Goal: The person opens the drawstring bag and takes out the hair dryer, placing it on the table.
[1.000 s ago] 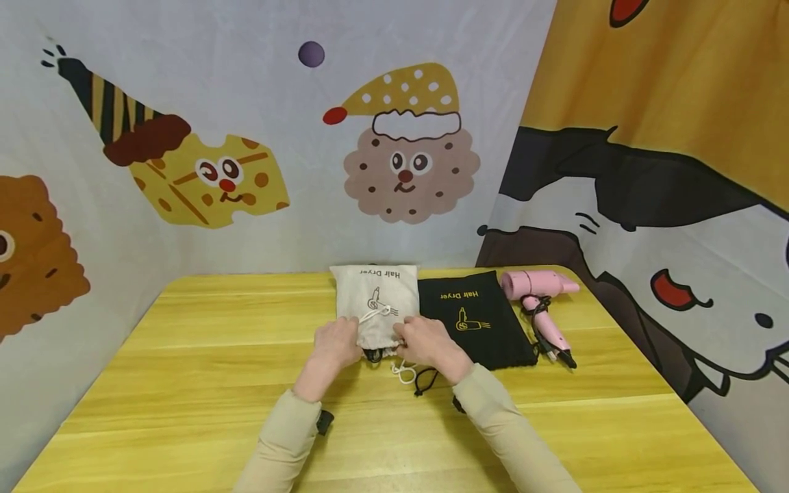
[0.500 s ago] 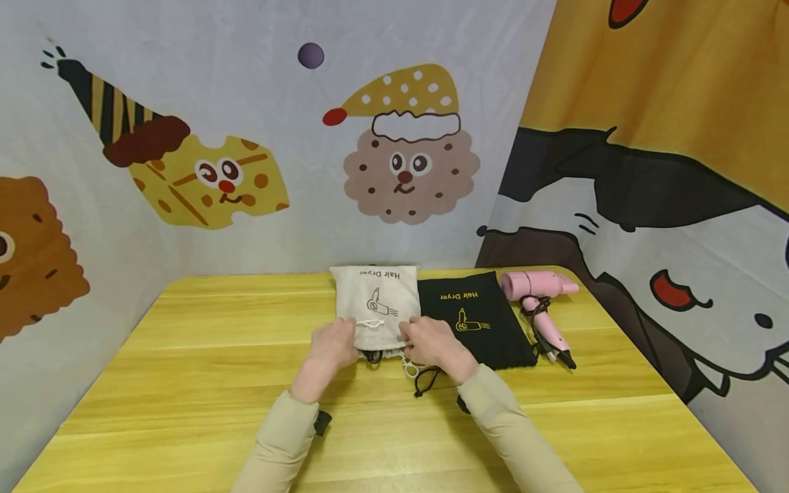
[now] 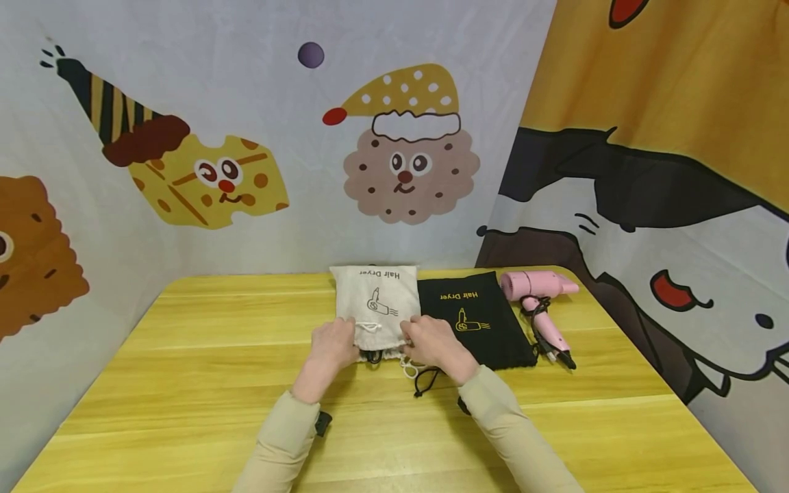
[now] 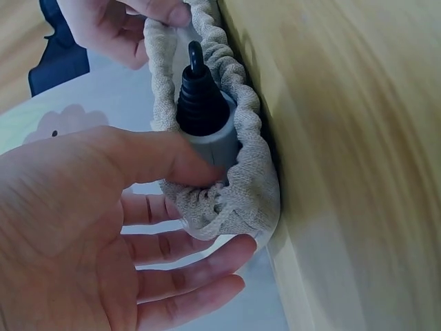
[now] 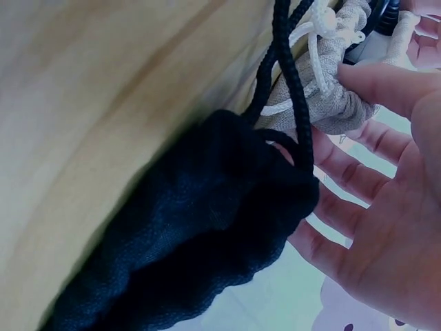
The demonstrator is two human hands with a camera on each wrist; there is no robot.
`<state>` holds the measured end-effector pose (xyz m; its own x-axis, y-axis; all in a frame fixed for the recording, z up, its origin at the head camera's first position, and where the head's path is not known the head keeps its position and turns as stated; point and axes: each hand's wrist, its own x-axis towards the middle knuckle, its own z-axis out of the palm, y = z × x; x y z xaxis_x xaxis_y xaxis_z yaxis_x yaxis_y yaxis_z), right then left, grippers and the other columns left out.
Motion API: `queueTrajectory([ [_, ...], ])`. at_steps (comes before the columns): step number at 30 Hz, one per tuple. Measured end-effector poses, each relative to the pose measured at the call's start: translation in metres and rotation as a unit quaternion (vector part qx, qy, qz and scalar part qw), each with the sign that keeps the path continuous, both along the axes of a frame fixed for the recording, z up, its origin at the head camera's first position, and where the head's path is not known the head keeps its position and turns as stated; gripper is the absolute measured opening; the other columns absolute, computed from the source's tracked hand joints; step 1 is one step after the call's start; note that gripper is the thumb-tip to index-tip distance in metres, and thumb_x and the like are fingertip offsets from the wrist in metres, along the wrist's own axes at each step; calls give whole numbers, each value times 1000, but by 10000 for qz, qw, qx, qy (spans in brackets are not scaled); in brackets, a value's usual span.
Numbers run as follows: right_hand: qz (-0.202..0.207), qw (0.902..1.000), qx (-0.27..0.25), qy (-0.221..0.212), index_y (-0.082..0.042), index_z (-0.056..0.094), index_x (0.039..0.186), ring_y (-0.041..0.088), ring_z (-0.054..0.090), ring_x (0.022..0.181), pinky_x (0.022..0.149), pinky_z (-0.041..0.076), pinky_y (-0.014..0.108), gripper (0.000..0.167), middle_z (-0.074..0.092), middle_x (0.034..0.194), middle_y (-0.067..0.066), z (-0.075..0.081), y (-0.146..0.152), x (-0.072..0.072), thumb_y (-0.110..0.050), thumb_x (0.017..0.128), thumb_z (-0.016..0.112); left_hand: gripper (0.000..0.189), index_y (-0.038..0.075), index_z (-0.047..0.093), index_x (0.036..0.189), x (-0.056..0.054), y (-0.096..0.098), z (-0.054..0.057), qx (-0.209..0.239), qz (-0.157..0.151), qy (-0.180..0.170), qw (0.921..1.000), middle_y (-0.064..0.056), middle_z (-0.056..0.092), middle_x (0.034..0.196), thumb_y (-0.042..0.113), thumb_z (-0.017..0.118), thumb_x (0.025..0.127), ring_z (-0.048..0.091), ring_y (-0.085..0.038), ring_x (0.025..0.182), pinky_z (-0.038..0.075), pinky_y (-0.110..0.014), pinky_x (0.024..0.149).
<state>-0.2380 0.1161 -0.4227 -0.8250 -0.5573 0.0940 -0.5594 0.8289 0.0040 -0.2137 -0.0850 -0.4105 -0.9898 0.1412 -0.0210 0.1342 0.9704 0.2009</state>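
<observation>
A light linen drawstring bag (image 3: 382,301) printed "Hair Dryer" lies at the table's far side, its gathered mouth towards me. My left hand (image 3: 333,342) pinches the left edge of that mouth, thumb inside the rim and the other fingers outside, as the left wrist view shows. On the opposite edge, my right hand (image 3: 431,340) pinches the gathered cloth (image 5: 331,103) between thumb and fingers. Within the mouth sit a grey handle end (image 4: 215,141) and its black ribbed cord sleeve (image 4: 201,103). Most of this object is hidden by the bag.
Beside the linen bag, a black drawstring bag (image 3: 487,342) lies flat, its black cord loop (image 3: 425,383) reaching towards me. A pink hair dryer (image 3: 539,282) with its cord wrapped lies further right. The wooden table (image 3: 203,383) meets a printed cloth backdrop (image 3: 246,250).
The white cord on the linen bag's front has dropped lower, towards the mouth. My right hand has shifted slightly right, and both hands keep their grip on the rim.
</observation>
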Motion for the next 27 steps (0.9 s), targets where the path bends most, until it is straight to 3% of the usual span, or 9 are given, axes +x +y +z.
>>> queueTrajectory([
  [14,81,9999,-30,-116,-17,51,77,11,38,59,50,28,25,17,45,71,-3,3,1,0,-16,83,66,36,1,60,99,0,-2,1,-65,-38,35,10000,-12,62,84,10,78,69,58,-24,69,52,-35,61],
  [20,37,9999,-23,-126,-17,49,76,12,38,59,50,27,26,20,43,70,-3,2,2,-2,-16,82,68,41,1,60,104,0,-3,2,-69,-78,28,9999,-13,62,85,10,79,69,57,-23,68,52,-34,59],
  [27,32,9997,-32,-253,-17,45,75,12,33,60,52,23,27,23,41,70,-3,3,4,-1,-13,83,66,35,2,60,99,0,-4,2,-141,-109,129,9998,-14,63,86,4,77,68,59,-25,70,52,-36,59],
])
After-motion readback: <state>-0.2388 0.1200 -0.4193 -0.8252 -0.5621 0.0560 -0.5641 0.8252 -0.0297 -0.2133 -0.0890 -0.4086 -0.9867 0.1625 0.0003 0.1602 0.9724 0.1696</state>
